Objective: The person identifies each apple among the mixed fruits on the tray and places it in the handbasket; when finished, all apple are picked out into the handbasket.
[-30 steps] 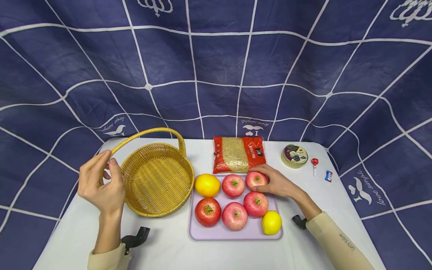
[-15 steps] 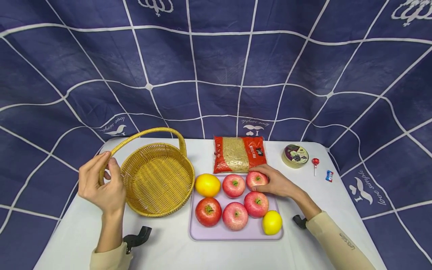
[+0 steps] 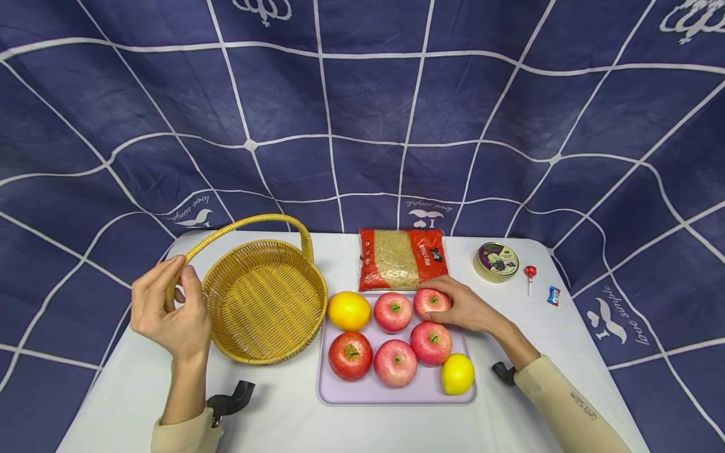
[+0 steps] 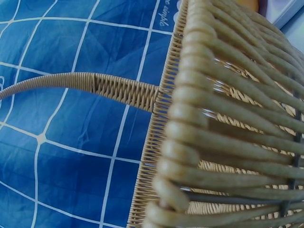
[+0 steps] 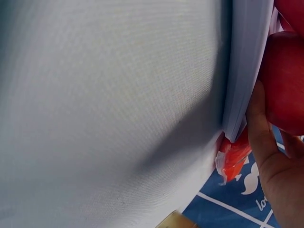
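My left hand [image 3: 172,308] holds the arched handle of a yellow wicker basket [image 3: 263,362], thumb and fingers pinching it on the left side. In the left wrist view the basket's woven wall [image 4: 228,137] fills the right half, and the hand is out of sight. At the tray's far right corner my right hand [image 3: 461,306] grips a pink-red apple [image 3: 432,303], which appears in the right wrist view as a dark red apple [image 5: 287,83] beside the fingers. The lilac tray [image 3: 370,395] also bears several more apples [image 3: 395,363], an orange-yellow fruit [image 3: 348,311] and a lemon [image 3: 457,374].
Behind the tray lies a red bag of noodles [image 3: 399,259]. A round tin [image 3: 496,262], a red lollipop [image 3: 529,272] and a small blue wrapped candy [image 3: 553,296] sit at the right. A blue checked cloth [image 3: 368,113] hangs round the white table [image 3: 272,409].
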Demonstrator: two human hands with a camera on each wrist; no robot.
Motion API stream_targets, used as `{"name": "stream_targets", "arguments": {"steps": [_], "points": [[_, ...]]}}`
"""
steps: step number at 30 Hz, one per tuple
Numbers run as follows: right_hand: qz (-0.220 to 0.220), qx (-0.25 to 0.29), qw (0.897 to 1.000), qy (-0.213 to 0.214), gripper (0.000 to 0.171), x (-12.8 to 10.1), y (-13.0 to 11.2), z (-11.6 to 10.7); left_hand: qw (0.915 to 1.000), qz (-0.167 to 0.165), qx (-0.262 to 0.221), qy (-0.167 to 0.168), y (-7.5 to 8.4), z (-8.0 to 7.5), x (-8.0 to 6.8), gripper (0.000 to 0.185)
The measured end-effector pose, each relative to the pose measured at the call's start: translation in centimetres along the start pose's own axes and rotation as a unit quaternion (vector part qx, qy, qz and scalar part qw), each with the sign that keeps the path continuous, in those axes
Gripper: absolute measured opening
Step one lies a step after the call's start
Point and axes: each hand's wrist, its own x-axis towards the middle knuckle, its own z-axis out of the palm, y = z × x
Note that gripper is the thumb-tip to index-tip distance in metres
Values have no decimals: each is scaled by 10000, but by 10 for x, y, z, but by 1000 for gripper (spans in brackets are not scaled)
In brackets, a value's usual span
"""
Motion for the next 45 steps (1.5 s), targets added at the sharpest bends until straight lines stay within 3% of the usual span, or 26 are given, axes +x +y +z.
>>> {"name": "stream_targets", "arguments": {"steps": [13,22,35,45], "points": [[-18,47,10000,54,61,-1,0,2,10000,14,3,12,2,-1,0,11],[-140,20,9999,97,59,0,-4,0,10000,-50,-47,-34,14,2,2,11],[-316,-99,9994,101,55,11,-23,-14,9999,-113,-91,-60,18,3,3,11],[-694,-327,9969,161,55,26,-48,-22,9996,-220,-179,-51,19,4,3,11]]}}
